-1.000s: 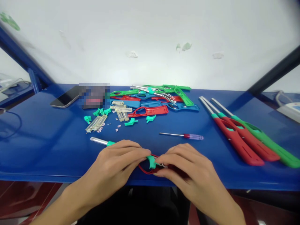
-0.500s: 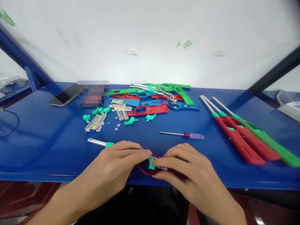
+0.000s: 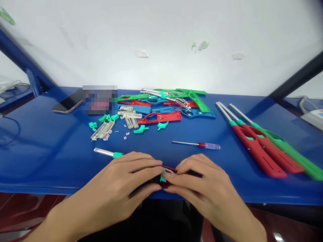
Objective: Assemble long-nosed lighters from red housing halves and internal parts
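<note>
A red lighter shell (image 3: pixel 169 167) lies at the table's front edge, largely covered by my hands. Inside it sits a teal trigger (image 3: pixel 163 176) with a pale wire or tube beside it. My left hand (image 3: pixel 131 179) grips the shell's left part, thumb below and fingers above. With fingertips at the trigger and wire, my right hand (image 3: pixel 202 178) closes round the right part. To the left, a silver lighter nozzle (image 3: pixel 104 152) with a teal collar sticks out past my left hand. A screwdriver (image 3: pixel 209 146) with a clear purple and red handle lies beyond my right hand.
Two red lighters (image 3: pixel 259 151) and a green lighter (image 3: pixel 300 160) lie at the right. Coloured shell halves (image 3: pixel 161 117) are heaped at the back. Clear fuel tanks (image 3: pixel 103 130), teal triggers (image 3: pixel 140 129) and small parts lie left of centre. A phone (image 3: pixel 68 101) rests at the back left.
My left thumb has come up to the near side of the red shell, close to the trigger. My right hand stays nearly in place, its fingertips still at the trigger and wire.
</note>
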{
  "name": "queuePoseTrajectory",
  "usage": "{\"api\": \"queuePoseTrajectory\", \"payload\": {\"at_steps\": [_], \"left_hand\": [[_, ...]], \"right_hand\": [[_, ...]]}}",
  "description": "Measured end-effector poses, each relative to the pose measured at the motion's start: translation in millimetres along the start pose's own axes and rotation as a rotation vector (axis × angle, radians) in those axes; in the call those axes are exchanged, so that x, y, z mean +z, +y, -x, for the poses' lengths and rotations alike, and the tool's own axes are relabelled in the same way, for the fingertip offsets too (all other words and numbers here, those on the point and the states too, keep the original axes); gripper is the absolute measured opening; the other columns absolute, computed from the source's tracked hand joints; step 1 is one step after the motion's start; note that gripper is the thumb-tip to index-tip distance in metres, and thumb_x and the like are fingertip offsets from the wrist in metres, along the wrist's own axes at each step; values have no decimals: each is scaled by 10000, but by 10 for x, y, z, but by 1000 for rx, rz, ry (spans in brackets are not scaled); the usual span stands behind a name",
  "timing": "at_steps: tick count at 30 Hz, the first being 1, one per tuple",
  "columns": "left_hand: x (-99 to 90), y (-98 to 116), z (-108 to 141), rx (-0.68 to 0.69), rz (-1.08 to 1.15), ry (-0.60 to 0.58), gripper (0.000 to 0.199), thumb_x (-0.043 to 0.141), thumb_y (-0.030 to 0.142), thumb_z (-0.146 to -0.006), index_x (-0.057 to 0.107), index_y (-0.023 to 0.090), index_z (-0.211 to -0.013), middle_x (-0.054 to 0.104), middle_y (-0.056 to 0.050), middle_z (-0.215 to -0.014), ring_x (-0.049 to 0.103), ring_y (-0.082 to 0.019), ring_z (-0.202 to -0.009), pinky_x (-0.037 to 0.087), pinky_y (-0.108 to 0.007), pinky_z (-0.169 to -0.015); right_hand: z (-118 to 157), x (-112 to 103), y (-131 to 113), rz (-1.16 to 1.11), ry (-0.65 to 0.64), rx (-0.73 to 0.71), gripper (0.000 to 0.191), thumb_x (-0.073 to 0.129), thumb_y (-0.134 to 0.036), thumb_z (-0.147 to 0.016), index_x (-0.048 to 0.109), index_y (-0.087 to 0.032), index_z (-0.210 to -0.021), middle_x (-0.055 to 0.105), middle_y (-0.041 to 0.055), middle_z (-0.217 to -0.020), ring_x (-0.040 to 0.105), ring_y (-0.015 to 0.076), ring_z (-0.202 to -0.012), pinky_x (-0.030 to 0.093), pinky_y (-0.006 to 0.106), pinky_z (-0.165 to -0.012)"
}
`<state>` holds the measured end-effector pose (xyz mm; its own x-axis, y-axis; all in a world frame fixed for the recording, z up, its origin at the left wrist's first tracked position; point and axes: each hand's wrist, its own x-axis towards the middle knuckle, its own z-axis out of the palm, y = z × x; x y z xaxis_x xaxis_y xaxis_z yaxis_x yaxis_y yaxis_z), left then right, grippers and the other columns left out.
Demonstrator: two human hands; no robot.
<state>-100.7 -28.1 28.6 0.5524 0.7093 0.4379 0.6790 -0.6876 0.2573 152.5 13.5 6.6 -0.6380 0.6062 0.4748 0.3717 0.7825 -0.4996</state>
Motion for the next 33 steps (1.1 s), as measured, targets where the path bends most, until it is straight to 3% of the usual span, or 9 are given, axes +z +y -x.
{"api": "queuePoseTrajectory", "payload": {"at_steps": [7, 15, 18, 25, 29, 33], "left_hand": [[40, -25, 60, 2, -4, -26, 236, 532, 214, -1109, 721, 228, -1249, 775, -26, -1283, 714, -187, -1177, 571, -352, -1110], [5, 17, 60, -21, -25, -55, 256, 547, 321, -1116, 691, 247, -1313, 752, -32, -1303, 685, -221, -1204, 571, -389, -1087], [30, 11, 44, -9, -15, -64, 241, 539, 288, -1121, 684, 232, -1304, 745, -45, -1282, 686, -215, -1161, 573, -387, -1044], [100, 35, -35, 21, -37, 22, 207, 535, 262, -1116, 720, 172, -1145, 784, -65, -1090, 735, -244, -1004, 619, -429, -909], [118, 33, -58, 27, -64, 51, 225, 522, 276, -1122, 721, 171, -1134, 788, -68, -1078, 750, -242, -979, 630, -425, -870], [125, 36, -57, 25, -69, 57, 213, 530, 269, -1119, 721, 175, -1110, 785, -64, -1069, 754, -224, -959, 627, -400, -871]], "right_hand": [[31, -27, -17, 50, -47, 0, 149, 660, -332, -1060, 769, -308, -1158, 717, -14, -975, 643, 154, -871, 486, 329, -809], [76, -57, -10, 70, -114, 16, 230, 645, -277, -1070, 708, -337, -1283, 716, -20, -1066, 635, 170, -940, 490, 356, -873], [58, -42, -1, 71, -51, 6, 258, 658, -271, -1064, 672, -306, -1320, 738, -13, -1065, 657, 167, -944, 492, 348, -883], [83, -38, 16, 110, 170, 26, 110, 786, -200, -973, 742, -270, -1046, 778, -37, -967, 695, 152, -869, 487, 325, -887], [151, -55, 20, 157, 150, -19, 136, 725, -148, -1006, 768, -240, -1096, 782, -16, -969, 690, 155, -911, 492, 320, -900], [180, -69, 23, 218, 96, -43, 124, 708, -190, -1021, 777, -219, -1121, 762, 23, -993, 664, 167, -879, 499, 331, -814]]}}
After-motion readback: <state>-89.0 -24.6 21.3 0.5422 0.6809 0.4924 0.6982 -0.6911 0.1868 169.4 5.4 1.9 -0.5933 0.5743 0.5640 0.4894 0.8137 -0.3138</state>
